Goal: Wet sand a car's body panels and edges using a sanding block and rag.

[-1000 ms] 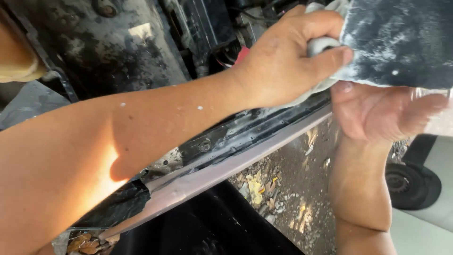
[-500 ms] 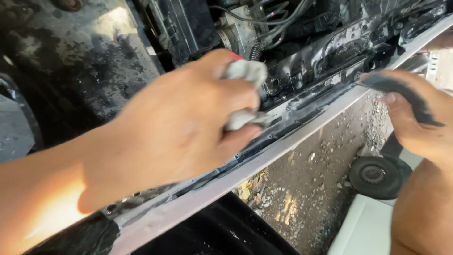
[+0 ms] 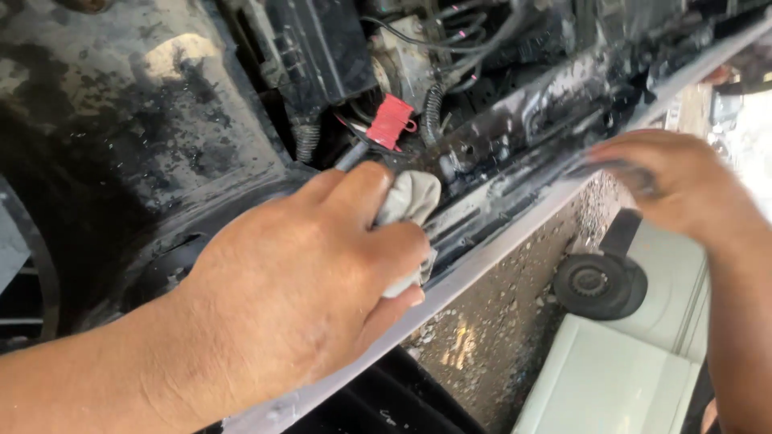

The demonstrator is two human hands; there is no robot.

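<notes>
The pale silver-grey painted metal edge rail (image 3: 515, 245) of the vehicle body is the landmark — its long axis runs on a diagonal from the lower left up to the upper right. Over its lower-left half lies the left hand (image 3: 297, 297), clenched around a crumpled off-white cloth rag (image 3: 408, 210). The rag is bunched into a soft lump, greyish and a little soiled, poking out between thumb and fingers and pressed against the grimy black inner ledge just above the rail. Above the rag, further from the rail, sits a small red plastic clip (image 3: 391, 120) among black cables. Toward the rail's upper-right end the right hand (image 3: 671, 181) rests over its edge, blurred — fingers curled on a dark strip-like piece (image 3: 635, 178), though the grip cannot be told for certain. Below the rail, on gravel, stands a black wheel (image 3: 599, 285).
</notes>
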